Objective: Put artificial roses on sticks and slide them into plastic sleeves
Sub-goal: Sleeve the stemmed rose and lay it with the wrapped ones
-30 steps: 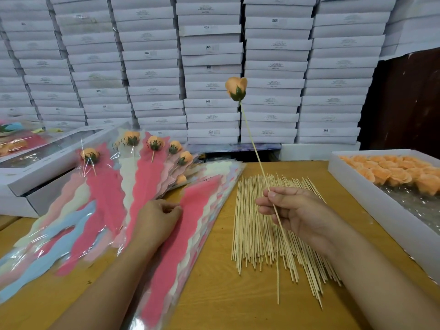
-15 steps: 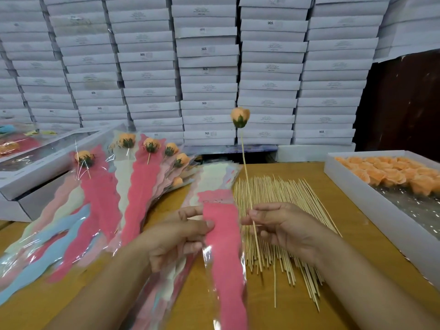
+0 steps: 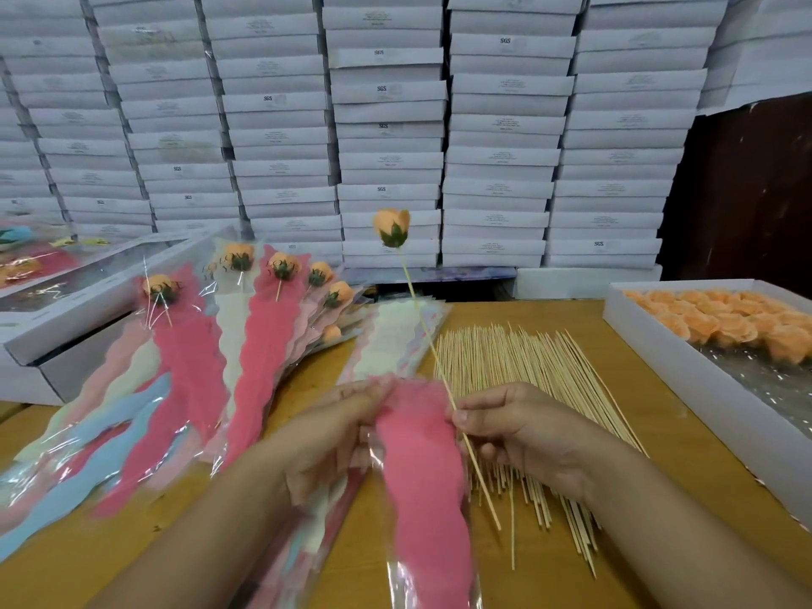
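The right hand (image 3: 523,437) pinches a stick (image 3: 439,371) whose rose (image 3: 392,226) points to eleven o'clock, while just beside it at nine o'clock the left hand (image 3: 334,432) grips the pink sleeve (image 3: 422,476), long axis toward six o'clock.

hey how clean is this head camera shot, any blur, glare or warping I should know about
Head view: wide-angle warping bows the stacked white boxes near the edges; the left hand and the top of the pink sleeve it holds are motion-blurred; the rose is slightly soft; small glints show on the finished sleeves; lighting is even, with soft shadows.
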